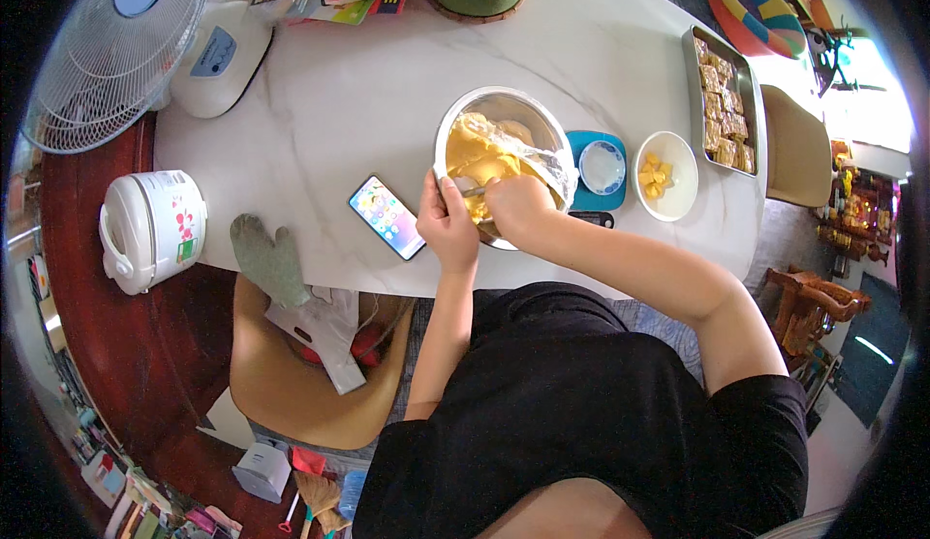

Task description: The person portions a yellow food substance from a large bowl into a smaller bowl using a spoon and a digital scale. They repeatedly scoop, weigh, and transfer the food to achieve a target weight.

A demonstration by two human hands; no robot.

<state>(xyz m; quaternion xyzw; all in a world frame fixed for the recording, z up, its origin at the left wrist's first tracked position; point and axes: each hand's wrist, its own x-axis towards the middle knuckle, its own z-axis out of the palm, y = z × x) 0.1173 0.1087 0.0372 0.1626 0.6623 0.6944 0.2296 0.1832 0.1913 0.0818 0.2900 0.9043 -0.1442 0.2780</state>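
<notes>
A steel mixing bowl [543, 119] stands on the marble-patterned table in front of me. Yellow dough or filling [468, 145] fills much of it, and crumpled clear plastic wrap [541, 157] lies over its right part. My left hand [449, 228] grips the bowl's near left rim, thumb up. Inside the bowl my right hand [519, 208] is closed around a metal utensil [475, 192], probably a spoon; its far end is in the yellow mass. Right of the bowl, a small blue-rimmed dish [601, 168] sits on a blue kitchen scale [616, 199].
A white bowl [686, 203] holds yellow chunks [654, 177]. Wrapped blocks fill a metal tray [748, 78] at the right edge. Left lie a phone [389, 216] with a lit screen and an oven mitt [269, 259]. A rice cooker [152, 230] and a fan [120, 52] stand further left.
</notes>
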